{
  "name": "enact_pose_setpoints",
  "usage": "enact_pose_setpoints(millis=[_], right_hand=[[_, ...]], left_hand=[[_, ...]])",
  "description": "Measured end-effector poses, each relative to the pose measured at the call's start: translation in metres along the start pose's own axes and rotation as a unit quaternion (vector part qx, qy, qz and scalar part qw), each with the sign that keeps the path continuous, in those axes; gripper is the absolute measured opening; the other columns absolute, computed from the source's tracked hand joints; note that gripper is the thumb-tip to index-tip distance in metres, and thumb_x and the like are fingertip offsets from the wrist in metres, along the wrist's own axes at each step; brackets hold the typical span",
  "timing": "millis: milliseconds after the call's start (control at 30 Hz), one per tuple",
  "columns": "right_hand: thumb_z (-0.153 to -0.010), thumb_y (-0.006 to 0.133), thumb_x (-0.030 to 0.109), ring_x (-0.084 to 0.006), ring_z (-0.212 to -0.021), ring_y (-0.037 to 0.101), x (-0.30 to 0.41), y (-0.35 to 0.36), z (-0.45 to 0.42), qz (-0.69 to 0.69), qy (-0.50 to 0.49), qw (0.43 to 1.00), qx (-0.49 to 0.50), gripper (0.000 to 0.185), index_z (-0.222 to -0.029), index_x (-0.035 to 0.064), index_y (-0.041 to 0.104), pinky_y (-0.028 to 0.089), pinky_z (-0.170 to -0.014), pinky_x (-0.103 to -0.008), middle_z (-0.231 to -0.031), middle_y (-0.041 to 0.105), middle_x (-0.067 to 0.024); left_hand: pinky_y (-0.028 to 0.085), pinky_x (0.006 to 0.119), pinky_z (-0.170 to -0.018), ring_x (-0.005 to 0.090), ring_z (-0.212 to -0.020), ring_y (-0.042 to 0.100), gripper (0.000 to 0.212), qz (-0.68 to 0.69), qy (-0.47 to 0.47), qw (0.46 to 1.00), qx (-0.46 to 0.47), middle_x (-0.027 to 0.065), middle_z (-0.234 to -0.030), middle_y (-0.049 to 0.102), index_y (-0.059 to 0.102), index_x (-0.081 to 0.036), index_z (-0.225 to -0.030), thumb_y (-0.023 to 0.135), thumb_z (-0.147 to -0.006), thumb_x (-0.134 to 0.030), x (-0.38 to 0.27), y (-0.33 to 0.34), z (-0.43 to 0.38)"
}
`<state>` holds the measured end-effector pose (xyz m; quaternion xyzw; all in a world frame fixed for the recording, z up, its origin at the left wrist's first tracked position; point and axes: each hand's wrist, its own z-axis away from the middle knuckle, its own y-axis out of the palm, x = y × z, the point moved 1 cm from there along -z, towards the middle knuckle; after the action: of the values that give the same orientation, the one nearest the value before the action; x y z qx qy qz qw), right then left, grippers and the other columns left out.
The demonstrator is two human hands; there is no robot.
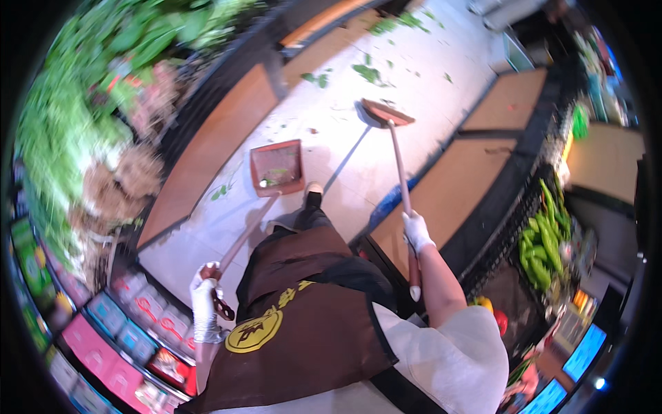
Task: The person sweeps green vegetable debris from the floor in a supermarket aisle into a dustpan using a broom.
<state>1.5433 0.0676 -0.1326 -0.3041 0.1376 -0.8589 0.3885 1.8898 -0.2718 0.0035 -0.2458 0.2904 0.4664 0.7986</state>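
Observation:
My left hand (207, 295), in a white glove, grips the upper end of a long-handled dustpan (277, 163). The brown pan rests on the floor just ahead of my shoe, with some green leaf scraps and dirt inside. My right hand (417, 231), also gloved in white, is closed around the handle of a broom (401, 168). Its brown head lies farther ahead and to the right of the pan, at the floor. Loose green leaves (368, 73) are scattered beyond the broom head, and a few leaves (220, 192) lie left of the pan.
Leafy vegetables (67, 119) are piled on a stand at left, above wooden panels (217, 150). Packaged goods (111, 331) stand at lower left. Green peppers (543, 243) lie on the right-hand stand. Blue plastic (390, 202) sits along its base. Part of another person (509, 13) shows at upper right.

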Motion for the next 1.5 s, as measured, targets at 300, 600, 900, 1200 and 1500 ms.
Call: enact_pose_setpoints(millis=[300, 600, 900, 1200, 1500], right_hand=[[-0.084, 0.046, 0.028, -0.0115, -0.036, 0.04, 0.081, 0.105, 0.083, 0.268, -0.102, 0.925, 0.25, 0.034, -0.115, 0.0115, 0.047, 0.035, -0.035, -0.0259, -0.05, 0.041, -0.0017], [-0.082, 0.042, 0.029, -0.0326, -0.088, 0.055, 0.098, 0.41, 0.117, 0.599, -0.357, 0.63, 0.343, 0.035, -0.1, 0.0028, 0.056, 0.042, -0.078, -0.0368, -0.093, 0.057, -0.0194], [-0.079, 0.043, 0.031, -0.0328, -0.086, 0.055, 0.076, 0.348, 0.02, 0.606, -0.338, 0.684, 0.227, 0.035, -0.097, 0.0045, 0.057, 0.042, -0.075, -0.0392, -0.09, 0.058, -0.0204], [-0.082, 0.046, 0.028, -0.0134, -0.034, 0.038, 0.136, 0.141, 0.004, 0.485, -0.084, 0.869, 0.054, 0.026, -0.095, 0.0069, 0.054, 0.033, -0.031, -0.0278, -0.049, 0.041, -0.0021], [-0.081, 0.049, 0.029, -0.0272, -0.078, 0.058, 0.13, 0.169, 0.081, 0.51, -0.257, 0.799, 0.186, 0.032, -0.101, 0.0056, 0.056, 0.043, -0.071, -0.0338, -0.083, 0.06, -0.017]], left_hand=[[0.039, 0.021, -0.042, 0.0105, -0.048, 0.048, 0.045, 0.144, -0.067, 0.982, -0.098, 0.013, -0.1, 0.056, 0.044, 0.003, -0.111, 0.042, -0.066, 0.005, 0.127, -0.116, 0.087], [0.035, 0.02, -0.038, 0.01, -0.042, 0.044, 0.042, 0.197, -0.067, 0.944, -0.258, 0.0103, -0.087, 0.058, 0.05, 0.002, -0.105, 0.042, -0.064, 0.004, 0.196, -0.162, 0.176], [0.035, 0.021, -0.033, 0.0101, -0.038, 0.042, 0.036, 0.246, -0.112, 0.895, -0.355, 0.0094, -0.084, 0.056, 0.049, 0.0, -0.102, 0.04, -0.067, 0.004, 0.225, -0.201, 0.182], [0.038, 0.024, -0.035, 0.0144, -0.04, 0.044, 0.041, 0.276, -0.088, 0.883, -0.369, 0.0122, -0.085, 0.057, 0.048, 0.003, -0.105, 0.043, -0.066, -0.004, 0.238, -0.234, 0.14], [0.039, 0.024, -0.037, 0.0143, -0.04, 0.044, 0.043, 0.296, -0.082, 0.885, -0.349, 0.014, -0.082, 0.057, 0.049, 0.003, -0.106, 0.042, -0.065, -0.008, 0.213, -0.218, 0.139]])
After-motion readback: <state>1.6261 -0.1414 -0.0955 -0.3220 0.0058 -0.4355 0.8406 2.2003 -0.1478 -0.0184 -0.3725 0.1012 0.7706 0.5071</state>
